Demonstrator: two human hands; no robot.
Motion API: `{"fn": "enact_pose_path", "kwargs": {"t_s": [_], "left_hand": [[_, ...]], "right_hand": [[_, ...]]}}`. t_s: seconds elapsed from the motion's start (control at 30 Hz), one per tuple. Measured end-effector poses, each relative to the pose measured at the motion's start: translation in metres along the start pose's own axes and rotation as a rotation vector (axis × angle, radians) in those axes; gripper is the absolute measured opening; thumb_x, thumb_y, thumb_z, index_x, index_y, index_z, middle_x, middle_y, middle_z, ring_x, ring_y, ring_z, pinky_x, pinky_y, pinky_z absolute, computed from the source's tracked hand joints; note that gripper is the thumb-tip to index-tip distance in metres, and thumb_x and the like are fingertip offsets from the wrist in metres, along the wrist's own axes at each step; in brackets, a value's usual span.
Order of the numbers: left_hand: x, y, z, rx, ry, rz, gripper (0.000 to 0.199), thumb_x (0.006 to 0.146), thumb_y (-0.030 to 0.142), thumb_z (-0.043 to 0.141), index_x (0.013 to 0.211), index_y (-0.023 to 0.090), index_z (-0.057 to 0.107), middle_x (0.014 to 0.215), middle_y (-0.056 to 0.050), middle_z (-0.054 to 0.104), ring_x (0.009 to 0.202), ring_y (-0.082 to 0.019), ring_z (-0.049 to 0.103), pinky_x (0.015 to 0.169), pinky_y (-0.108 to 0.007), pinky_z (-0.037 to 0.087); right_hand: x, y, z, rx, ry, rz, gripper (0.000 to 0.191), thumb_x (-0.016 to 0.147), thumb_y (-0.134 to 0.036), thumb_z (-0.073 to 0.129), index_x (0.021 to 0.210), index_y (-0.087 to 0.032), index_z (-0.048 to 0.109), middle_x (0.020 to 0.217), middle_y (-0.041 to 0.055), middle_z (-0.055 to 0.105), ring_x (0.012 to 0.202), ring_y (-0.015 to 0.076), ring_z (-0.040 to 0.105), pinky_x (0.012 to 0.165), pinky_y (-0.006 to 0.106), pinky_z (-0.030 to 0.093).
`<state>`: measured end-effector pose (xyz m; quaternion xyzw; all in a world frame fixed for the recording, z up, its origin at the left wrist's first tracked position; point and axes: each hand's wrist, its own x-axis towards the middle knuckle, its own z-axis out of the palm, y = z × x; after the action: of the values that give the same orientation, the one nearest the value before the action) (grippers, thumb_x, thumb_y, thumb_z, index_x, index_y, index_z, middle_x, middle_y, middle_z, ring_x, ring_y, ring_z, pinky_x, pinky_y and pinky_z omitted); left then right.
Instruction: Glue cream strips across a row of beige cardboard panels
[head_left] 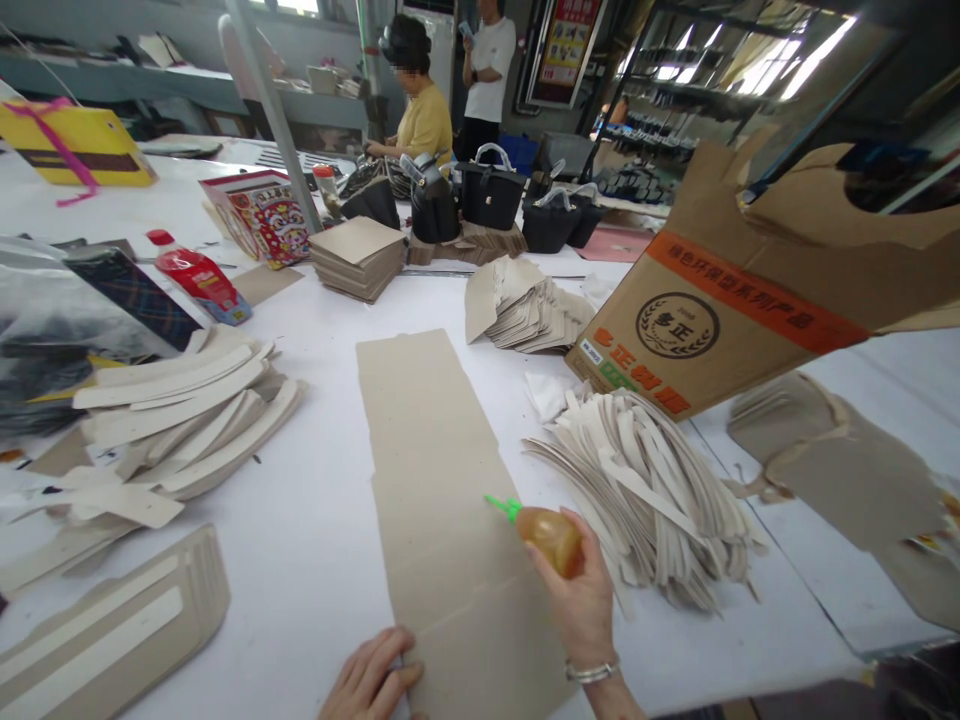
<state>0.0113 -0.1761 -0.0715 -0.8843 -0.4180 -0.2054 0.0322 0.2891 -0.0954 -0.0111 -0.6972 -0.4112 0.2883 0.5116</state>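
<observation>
A long beige cardboard sheet point(439, 480) lies flat on the white table in front of me, with notched edges. My right hand point(581, 600) is wrapped round an amber squeeze bottle of glue point(553, 540). Its thin green nozzle point(504, 507) points left, over the sheet's right side. Whether the tip touches the sheet I cannot tell. At the near left edge of the same sheet rests my left hand point(373, 675), fingers loosely bent, their tips on the cardboard. Nothing shows in that hand.
Thin cardboard strips point(652, 490) are heaped at right, curved strips point(187, 410) at left. Striped panels point(127, 630) lie near left. A carton point(712, 300) leans at right. Behind are stacked cards point(358, 255), a red bottle point(196, 275), black handbags point(489, 195) and two people point(424, 115).
</observation>
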Motion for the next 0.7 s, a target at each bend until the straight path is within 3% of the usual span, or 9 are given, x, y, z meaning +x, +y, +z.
{"fn": "enact_pose_path", "kwargs": {"t_s": [0.1, 0.17, 0.23, 0.33, 0.47, 0.7], "left_hand": [[0.001, -0.001, -0.001, -0.015, -0.021, -0.003, 0.027, 0.072, 0.044, 0.063, 0.092, 0.027, 0.061, 0.099, -0.002, 0.068, 0.093, -0.016, 0.063, 0.075, -0.023, 0.056], [0.002, -0.001, -0.003, -0.033, -0.031, -0.012, 0.026, 0.072, 0.042, 0.063, 0.093, 0.026, 0.061, 0.1, -0.002, 0.068, 0.095, -0.017, 0.063, 0.077, -0.023, 0.055], [0.003, 0.0, -0.005, -0.053, -0.04, -0.023, 0.026, 0.072, 0.04, 0.063, 0.094, 0.026, 0.061, 0.101, -0.003, 0.067, 0.096, -0.017, 0.062, 0.078, -0.023, 0.055], [0.003, 0.001, -0.007, -0.072, -0.052, -0.031, 0.027, 0.071, 0.038, 0.064, 0.095, 0.025, 0.06, 0.103, -0.003, 0.066, 0.097, -0.018, 0.062, 0.079, -0.024, 0.055], [0.003, 0.002, -0.009, -0.069, -0.077, -0.034, 0.03, 0.07, 0.036, 0.064, 0.097, 0.025, 0.059, 0.105, -0.004, 0.066, 0.099, -0.019, 0.061, 0.08, -0.027, 0.055], [0.006, 0.002, -0.009, -0.068, -0.101, -0.021, 0.031, 0.068, 0.036, 0.065, 0.096, 0.024, 0.059, 0.103, -0.005, 0.066, 0.098, -0.019, 0.061, 0.078, -0.028, 0.056]], "right_hand": [[-0.002, -0.003, 0.011, 0.272, 0.004, 0.244, 0.061, 0.069, -0.039, 0.068, 0.12, -0.022, 0.041, 0.101, 0.0066, 0.063, 0.086, 0.0245, 0.065, 0.077, 0.043, 0.055], [-0.01, -0.006, 0.017, 0.291, -0.082, 0.246, 0.061, 0.068, -0.037, 0.07, 0.119, -0.021, 0.041, 0.101, 0.0067, 0.063, 0.087, 0.0243, 0.065, 0.077, 0.042, 0.055], [-0.023, -0.009, 0.023, 0.192, -0.195, 0.155, 0.058, 0.068, -0.033, 0.07, 0.118, -0.021, 0.043, 0.105, 0.0075, 0.062, 0.091, 0.0239, 0.063, 0.081, 0.04, 0.053], [-0.041, -0.014, 0.035, -0.008, -0.34, -0.097, 0.051, 0.07, -0.025, 0.068, 0.116, -0.023, 0.047, 0.113, 0.0074, 0.057, 0.101, 0.0233, 0.058, 0.089, 0.039, 0.049], [-0.053, -0.024, 0.05, -0.158, -0.443, -0.426, 0.051, 0.069, -0.015, 0.065, 0.116, -0.026, 0.048, 0.114, 0.0066, 0.055, 0.108, 0.023, 0.054, 0.092, 0.038, 0.047], [-0.056, -0.019, 0.048, -0.235, -0.453, -0.504, 0.056, 0.072, -0.005, 0.054, 0.122, -0.025, 0.042, 0.12, 0.008, 0.048, 0.113, 0.0226, 0.048, 0.094, 0.039, 0.044]]}}
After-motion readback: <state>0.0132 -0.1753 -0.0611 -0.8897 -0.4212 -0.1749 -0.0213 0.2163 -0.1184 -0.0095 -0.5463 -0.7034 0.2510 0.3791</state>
